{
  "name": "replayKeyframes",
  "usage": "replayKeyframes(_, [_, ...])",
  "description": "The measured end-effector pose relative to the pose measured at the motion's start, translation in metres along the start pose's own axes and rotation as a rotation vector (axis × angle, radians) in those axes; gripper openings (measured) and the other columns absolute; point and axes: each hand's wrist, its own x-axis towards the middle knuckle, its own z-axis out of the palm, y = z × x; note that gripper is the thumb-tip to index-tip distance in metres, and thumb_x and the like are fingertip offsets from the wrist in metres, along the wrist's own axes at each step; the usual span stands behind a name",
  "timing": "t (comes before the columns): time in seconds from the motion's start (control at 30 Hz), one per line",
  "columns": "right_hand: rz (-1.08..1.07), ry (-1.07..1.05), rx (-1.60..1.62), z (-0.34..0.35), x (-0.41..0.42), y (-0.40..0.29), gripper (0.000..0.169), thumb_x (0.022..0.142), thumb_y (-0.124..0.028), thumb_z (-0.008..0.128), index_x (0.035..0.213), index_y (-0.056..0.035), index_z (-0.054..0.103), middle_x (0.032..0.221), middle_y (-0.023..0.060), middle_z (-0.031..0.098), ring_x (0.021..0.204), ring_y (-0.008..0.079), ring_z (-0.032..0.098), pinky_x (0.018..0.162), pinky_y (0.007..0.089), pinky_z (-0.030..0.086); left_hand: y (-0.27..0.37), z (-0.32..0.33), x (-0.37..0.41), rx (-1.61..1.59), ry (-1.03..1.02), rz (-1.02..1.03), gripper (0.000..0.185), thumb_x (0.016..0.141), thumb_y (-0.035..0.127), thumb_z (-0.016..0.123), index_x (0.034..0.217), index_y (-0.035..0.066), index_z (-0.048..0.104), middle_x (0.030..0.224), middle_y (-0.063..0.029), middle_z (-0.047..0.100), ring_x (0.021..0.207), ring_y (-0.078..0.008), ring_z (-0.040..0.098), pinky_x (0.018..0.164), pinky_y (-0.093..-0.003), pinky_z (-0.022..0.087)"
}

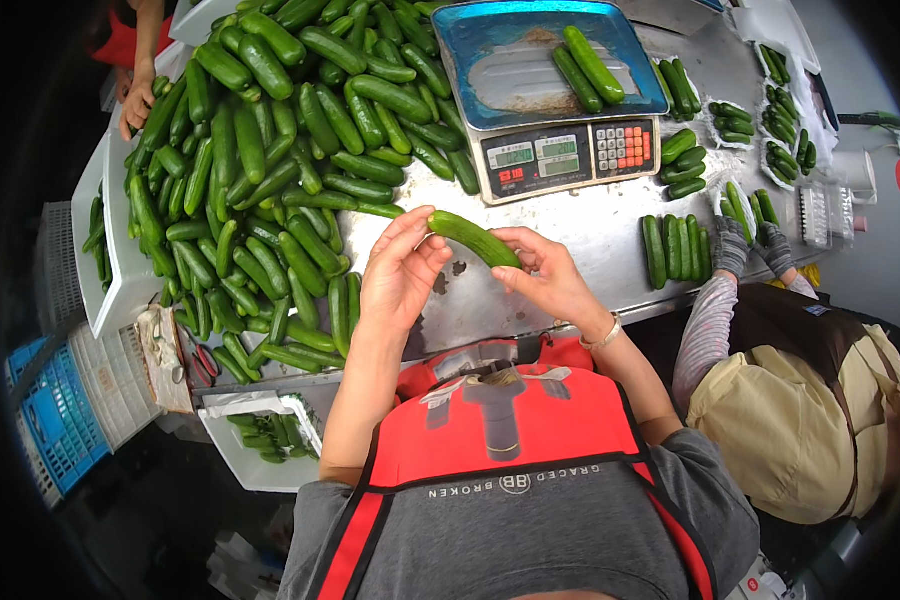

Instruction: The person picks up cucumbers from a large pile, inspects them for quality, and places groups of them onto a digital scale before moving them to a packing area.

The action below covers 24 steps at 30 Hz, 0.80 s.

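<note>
A curved green cucumber (468, 234) is held level above the metal table, directly before me. My right hand (551, 271) grips its right end between thumb and fingers. At the other end, my left hand (403, 268) pinches the tip, with its lower fingers loosely bent. Left of my hands, a large heap of cucumbers (270, 165) spreads across the table. Beyond them stands a digital scale (566, 161) with a blue-rimmed metal pan (487, 79). Two cucumbers (589, 69) lie side by side on that pan.
At right, a co-worker's gloved hands (754, 247) handle cucumbers on a tray near a row of cucumbers (675, 249). Another person's hand (136, 105) rests by the heap at left. Red-handled scissors (204, 364) lie near the table's edge; a white foam box (259, 469) stands below.
</note>
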Motion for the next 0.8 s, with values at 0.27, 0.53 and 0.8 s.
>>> replayKeyframes(0.27, [-0.183,0.424,-0.531,-0.065,0.085,-0.032,0.043,0.086,-0.013,0.068,0.125,0.001,0.056,0.089,0.001,0.065,0.063,0.0039,0.052,0.054,0.0196,0.044,-0.001,-0.015,0.004,0.077,0.065,-0.035,0.017,0.096,0.02,0.057,0.105,0.006,0.06,0.095,-0.0038,0.061,0.075,-0.014,0.057,0.065,-0.0286,0.048])
replayKeyframes(0.53, [-0.308,0.673,-1.271,-0.092,0.146,-0.043,0.033,0.084,-0.018,0.066,0.111,-0.0028,0.057,0.104,0.0202,0.057,0.081,0.0414,0.063,0.069,0.0492,0.051,-0.019,-0.019,-0.011,0.12,0.105,-0.095,0.021,0.097,0.026,0.055,0.089,0.008,0.058,0.084,-0.0036,0.059,0.068,-0.0124,0.056,0.063,-0.029,0.048])
replayKeyframes(0.8, [-0.303,0.396,-1.025,-0.038,0.072,-0.02,0.034,0.084,-0.01,0.06,0.117,-0.0084,0.059,0.08,0.0185,0.067,0.074,0.0373,0.064,0.066,0.0462,0.051,-0.033,-0.017,-0.021,0.181,0.145,-0.126,0.013,0.091,0.011,0.062,0.104,0.008,0.059,0.085,-0.0033,0.061,0.066,-0.0117,0.057,0.063,-0.0266,0.049])
